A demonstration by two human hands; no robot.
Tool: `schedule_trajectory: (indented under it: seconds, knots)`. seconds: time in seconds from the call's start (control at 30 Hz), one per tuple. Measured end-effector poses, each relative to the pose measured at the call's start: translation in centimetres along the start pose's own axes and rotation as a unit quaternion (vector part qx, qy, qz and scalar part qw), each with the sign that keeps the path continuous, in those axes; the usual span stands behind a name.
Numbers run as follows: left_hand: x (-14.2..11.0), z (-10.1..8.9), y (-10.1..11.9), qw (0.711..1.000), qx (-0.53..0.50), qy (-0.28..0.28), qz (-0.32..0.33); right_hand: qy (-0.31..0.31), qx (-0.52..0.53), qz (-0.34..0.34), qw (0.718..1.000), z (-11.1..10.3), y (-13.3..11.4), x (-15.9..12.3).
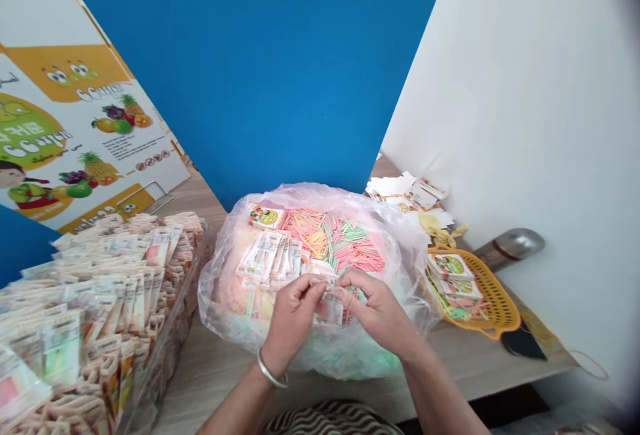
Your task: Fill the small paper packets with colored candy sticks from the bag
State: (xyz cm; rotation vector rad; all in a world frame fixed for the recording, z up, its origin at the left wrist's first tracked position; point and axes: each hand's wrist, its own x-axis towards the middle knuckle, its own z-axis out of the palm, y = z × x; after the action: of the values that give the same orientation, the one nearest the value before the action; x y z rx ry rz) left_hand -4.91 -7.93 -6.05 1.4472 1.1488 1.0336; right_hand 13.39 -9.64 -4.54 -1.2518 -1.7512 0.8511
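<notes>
My left hand (294, 315) and my right hand (375, 313) meet over a big clear plastic bag (235, 328). Thumb and fingers of both hands are pinched together at the top of a small printed clear packet (327, 310), which is partly hidden behind them. The bag lies open, holding many thin pink, green and yellow sticks (345, 238). On top of the sticks, left of my hands, rests a group of similar flat packets (267, 258). A small printed card stack (266, 216) sits at the bag's upper left.
Filled packets crowd a clear bin (165, 335) on the left. To the right are a yellow basket (505, 305) with cards and sticks, a metal flask (517, 248) and a dark flat object (524, 341). A blue panel (270, 81) stands behind, beside a printed carton (75, 115).
</notes>
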Motion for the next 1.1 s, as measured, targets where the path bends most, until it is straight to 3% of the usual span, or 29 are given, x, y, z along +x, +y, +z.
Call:
schedule_trajectory:
  seconds: [0.1,0.17,0.23,0.33,0.47,0.67,0.87,1.1]
  knots:
    - [1.4,-3.2,1.2,0.986,0.116,0.111,0.038,0.067,-0.17,0.031,0.983,-0.6,2.8,0.7]
    - [3.2,-5.7,1.1,0.965,0.196,0.162,0.062,0.095,-0.345,0.084,0.93,-1.2,5.0,1.2]
    - [5.3,-7.7,0.4,0.945,0.258,0.191,0.068,0.065,-0.461,0.131,0.875,-1.7,6.6,1.7]
    - [8.1,-9.0,-1.4,0.929,0.307,0.192,0.069,-0.005,-0.505,0.178,0.845,-1.8,7.8,2.4]
    - [9.7,-8.3,-3.1,0.921,0.325,0.192,0.093,-0.032,-0.518,0.201,0.831,-1.3,8.2,2.9]
    - [9.2,-7.9,-3.1,0.903,0.35,0.211,0.132,-0.023,-0.546,0.187,0.816,-0.6,9.5,2.5]
    - [9.0,-7.9,-3.2,0.897,0.364,0.211,0.133,-0.02,-0.52,0.19,0.833,-0.7,9.7,2.1]
    - [8.9,-7.8,-3.1,0.889,0.384,0.206,0.14,-0.013,-0.49,0.147,0.859,-0.9,10.6,2.1]
